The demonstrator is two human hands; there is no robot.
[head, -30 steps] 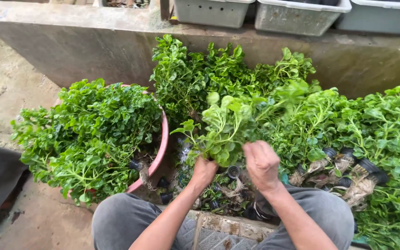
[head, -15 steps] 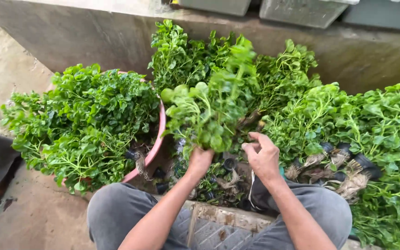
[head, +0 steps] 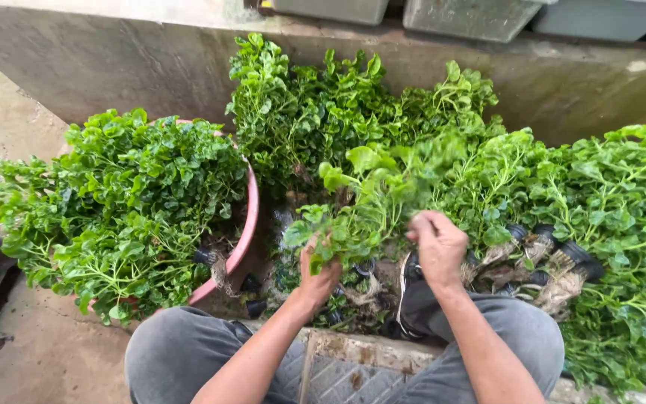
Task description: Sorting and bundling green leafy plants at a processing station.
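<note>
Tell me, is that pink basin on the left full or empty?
Full. The pink basin is heaped with leafy green plants spilling over its rim, hiding the inside.

I'm down on a bare concrete floor (head: 9,172), damp and stained. On it to my left sits a pink basin (head: 247,224) heaped with greens, and ahead lie loose piles of leafy greens (head: 600,209) with rooty ends, banked against a low concrete wall (head: 114,67).

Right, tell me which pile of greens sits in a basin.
The left pile: it fills the pink basin. The middle pile and right pile lie on the ground with no basin around them.
</note>
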